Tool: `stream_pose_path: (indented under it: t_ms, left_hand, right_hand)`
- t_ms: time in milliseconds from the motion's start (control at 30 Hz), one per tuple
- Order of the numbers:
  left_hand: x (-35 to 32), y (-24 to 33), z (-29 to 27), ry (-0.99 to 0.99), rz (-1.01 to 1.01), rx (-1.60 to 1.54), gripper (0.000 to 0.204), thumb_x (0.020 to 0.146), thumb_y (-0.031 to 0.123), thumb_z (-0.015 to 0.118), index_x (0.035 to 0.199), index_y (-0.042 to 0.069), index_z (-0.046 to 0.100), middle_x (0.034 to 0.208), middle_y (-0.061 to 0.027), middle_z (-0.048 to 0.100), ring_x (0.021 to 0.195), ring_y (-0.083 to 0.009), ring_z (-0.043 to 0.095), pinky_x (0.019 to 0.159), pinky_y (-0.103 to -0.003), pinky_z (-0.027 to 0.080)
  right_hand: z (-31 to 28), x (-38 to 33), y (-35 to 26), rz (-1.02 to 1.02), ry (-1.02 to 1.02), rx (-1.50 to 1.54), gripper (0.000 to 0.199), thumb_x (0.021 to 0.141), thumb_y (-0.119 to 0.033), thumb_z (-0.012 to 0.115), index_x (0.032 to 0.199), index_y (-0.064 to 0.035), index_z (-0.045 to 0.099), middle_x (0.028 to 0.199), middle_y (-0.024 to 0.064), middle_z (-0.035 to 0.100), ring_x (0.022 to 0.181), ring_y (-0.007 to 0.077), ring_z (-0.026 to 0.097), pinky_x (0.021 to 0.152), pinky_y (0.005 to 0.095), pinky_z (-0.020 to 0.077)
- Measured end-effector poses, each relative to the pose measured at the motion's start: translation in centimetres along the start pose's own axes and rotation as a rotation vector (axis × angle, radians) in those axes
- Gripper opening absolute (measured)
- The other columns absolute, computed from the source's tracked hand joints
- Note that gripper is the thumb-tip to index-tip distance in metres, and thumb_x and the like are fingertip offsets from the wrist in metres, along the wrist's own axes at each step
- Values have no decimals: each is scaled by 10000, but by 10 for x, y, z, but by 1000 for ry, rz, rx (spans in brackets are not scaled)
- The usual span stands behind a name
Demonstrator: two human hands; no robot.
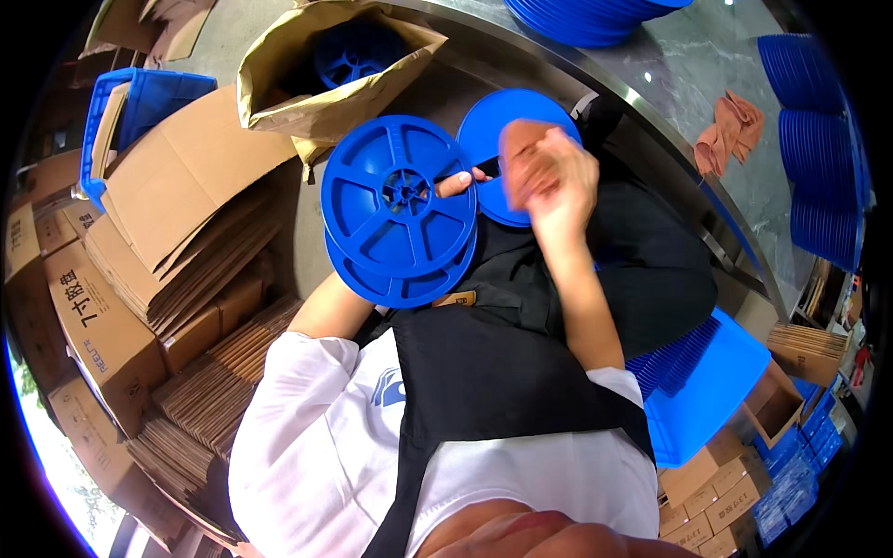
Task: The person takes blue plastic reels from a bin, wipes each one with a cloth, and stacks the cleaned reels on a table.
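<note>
My left hand is mostly hidden behind a blue plastic reel; its visible fingers are at the reel's right edge, gripping it. The reel has a spoked face and a second flange shows below it. In my right hand is a bunched brownish-orange cloth, smeared by motion. Behind the cloth lies a plain round blue disc, close beside the reel but partly covered by my right hand.
An open paper sack with a blue reel inside stands ahead. Cardboard sheets and boxes fill the left. A steel-edged table holds stacked blue reels and another cloth. A blue bin sits at my right.
</note>
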State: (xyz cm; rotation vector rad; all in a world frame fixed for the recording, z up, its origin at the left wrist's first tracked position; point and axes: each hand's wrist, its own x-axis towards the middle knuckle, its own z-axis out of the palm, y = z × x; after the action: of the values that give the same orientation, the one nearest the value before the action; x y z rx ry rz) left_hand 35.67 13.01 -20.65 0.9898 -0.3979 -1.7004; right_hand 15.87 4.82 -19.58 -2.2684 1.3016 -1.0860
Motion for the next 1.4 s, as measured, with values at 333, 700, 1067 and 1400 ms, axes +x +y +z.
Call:
stream_pose_path:
  t_ms: [333,700,1067,1400]
  left_hand:
    - [0,3,4,1,-37,19,638,817,74,701,1346,54,346,985,-116,623,948,-222,624,854,-373,526]
    - [-1,12,-4,43,-74,29,582,814,80,705,1307,37,400,1005,-121,625,969,-232,623,857,-378,527]
    - [18,7,9,19,-96,5,555,810,79,708,1287,26,429,1012,-125,626,971,-238,623,848,-379,530]
    - [32,3,15,-23,34,-19,562,804,71,711,1288,22,430,1005,-128,624,951,-240,625,825,-375,533]
  right_hand:
    - [-15,8,61,218,113,-282,350,718,-158,740,1018,-18,625,1033,154,627,951,318,588,831,376,478]
    - [5,6,-20,-372,-340,1,326,699,-30,598,1020,-66,639,1199,31,592,1126,226,531,838,356,439]
    - [-16,10,74,778,262,826,409,853,-99,657,1203,59,516,1214,112,563,1117,197,538,997,307,384]
    - [-17,-2,5,961,192,1343,362,882,-151,609,1209,-19,522,1127,67,607,1035,194,586,909,300,462]
